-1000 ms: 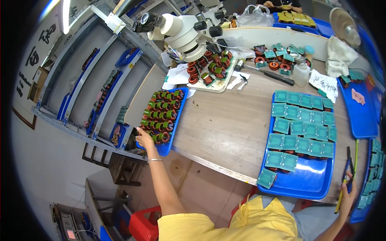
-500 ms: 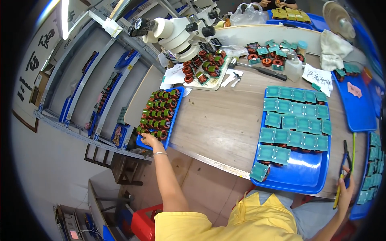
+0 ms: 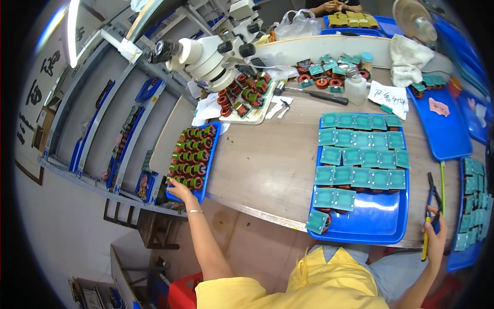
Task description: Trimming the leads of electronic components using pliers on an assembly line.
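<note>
My left hand [image 3: 180, 191] reaches to the near left corner of a blue tray [image 3: 207, 181]. Its fingers are closed at the end of the front row of green-and-copper wound ring coils [image 3: 191, 155]; what they grip is mostly hidden. On the right, my right hand [image 3: 436, 232] is wrapped round long-nosed pliers [image 3: 425, 242] with yellow-and-blue handles and dark jaws pointing away from me. Left of that hand lies a larger blue tray [image 3: 370, 219] with rows of teal circuit boards [image 3: 360, 154] on coils. One board [image 3: 316, 221] sits tilted at its near left corner.
A white microscope [image 3: 206, 59] stands at the back left, beside a pale board of coils [image 3: 247, 95]. Further right are a black-handled tool [image 3: 329, 96], a clear bottle [image 3: 355, 88] and a paper sheet [image 3: 388, 98]. More blue trays [image 3: 442, 134] line the right; shelving [image 3: 87, 123] is left.
The whole view has shifted, with the bench appearing further left. My left hand has moved slightly toward the tray's outer left corner. My right hand keeps hold of the pliers.
</note>
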`<state>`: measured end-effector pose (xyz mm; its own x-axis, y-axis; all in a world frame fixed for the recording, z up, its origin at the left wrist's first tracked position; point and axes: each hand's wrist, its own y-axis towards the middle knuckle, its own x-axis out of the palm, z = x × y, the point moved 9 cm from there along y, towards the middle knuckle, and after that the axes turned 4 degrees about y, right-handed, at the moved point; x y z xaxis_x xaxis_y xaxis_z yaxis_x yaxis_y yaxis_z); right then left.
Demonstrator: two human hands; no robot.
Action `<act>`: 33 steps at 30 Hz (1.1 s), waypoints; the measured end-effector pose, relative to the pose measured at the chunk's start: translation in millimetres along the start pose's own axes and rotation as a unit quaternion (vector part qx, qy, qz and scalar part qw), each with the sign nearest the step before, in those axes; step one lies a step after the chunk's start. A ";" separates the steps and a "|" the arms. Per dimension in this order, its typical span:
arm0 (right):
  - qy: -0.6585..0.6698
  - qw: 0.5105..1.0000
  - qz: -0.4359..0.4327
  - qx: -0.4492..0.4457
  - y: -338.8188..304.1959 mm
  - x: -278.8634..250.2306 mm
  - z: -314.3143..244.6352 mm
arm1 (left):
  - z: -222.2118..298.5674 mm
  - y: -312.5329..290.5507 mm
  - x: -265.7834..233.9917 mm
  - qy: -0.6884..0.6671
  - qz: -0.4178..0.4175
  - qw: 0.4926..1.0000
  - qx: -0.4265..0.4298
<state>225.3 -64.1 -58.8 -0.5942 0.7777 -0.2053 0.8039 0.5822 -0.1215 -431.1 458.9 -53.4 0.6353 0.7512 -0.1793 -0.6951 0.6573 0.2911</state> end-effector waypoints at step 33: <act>-0.253 0.948 0.080 -0.178 3.7 15.6 -52.2 | 152.6 -451.4 -3.4 0.158 -0.499 0.767 0.370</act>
<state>217.8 -37.4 -11.7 -0.3044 0.7023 -0.6435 0.7698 0.5792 0.2680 -68.1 150.5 -40.8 0.5321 -0.0501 -0.8452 0.5405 0.7884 0.2936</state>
